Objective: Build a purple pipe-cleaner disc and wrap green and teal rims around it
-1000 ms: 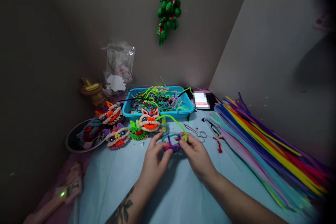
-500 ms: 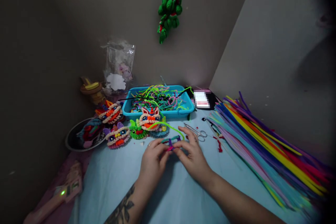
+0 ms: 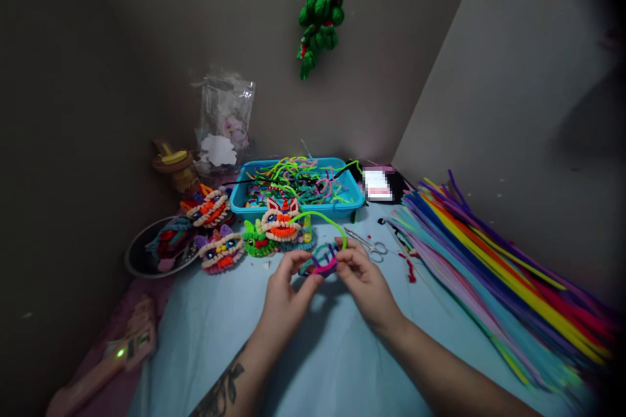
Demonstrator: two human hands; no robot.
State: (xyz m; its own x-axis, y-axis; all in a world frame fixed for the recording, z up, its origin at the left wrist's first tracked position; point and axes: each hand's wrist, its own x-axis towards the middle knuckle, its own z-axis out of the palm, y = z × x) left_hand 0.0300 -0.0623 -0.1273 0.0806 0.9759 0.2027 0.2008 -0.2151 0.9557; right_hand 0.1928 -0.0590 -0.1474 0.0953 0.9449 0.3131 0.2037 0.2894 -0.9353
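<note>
Between my hands is a small ring-shaped piece of bent pipe cleaners (image 3: 327,264) in teal, purple and magenta. My left hand (image 3: 292,290) pinches its left side between thumb and fingers. On the right side, my right hand (image 3: 364,283) has its fingers closed on the piece. A long lime-green pipe cleaner (image 3: 320,215) arcs up from near the right fingertips and bends over to the left. Small scissors (image 3: 374,248) lie just beyond my right hand. Behind my left hand sit fuzzy animal-face figures, one green (image 3: 259,240) and one orange and cream (image 3: 281,221).
A blue tray (image 3: 298,214) of cut pipe cleaners stands at the back. Bundled long pipe cleaners (image 3: 489,267) spread along the right. At left are a metal bowl (image 3: 134,259), more figures (image 3: 221,251) and a pink tool with a green light (image 3: 130,345). A green ornament (image 3: 320,16) hangs above.
The ring-shaped piece has been tipped up so its loop shows more. My right fingers have curled in closer around it, and the lime-green strand has swung up and right.
</note>
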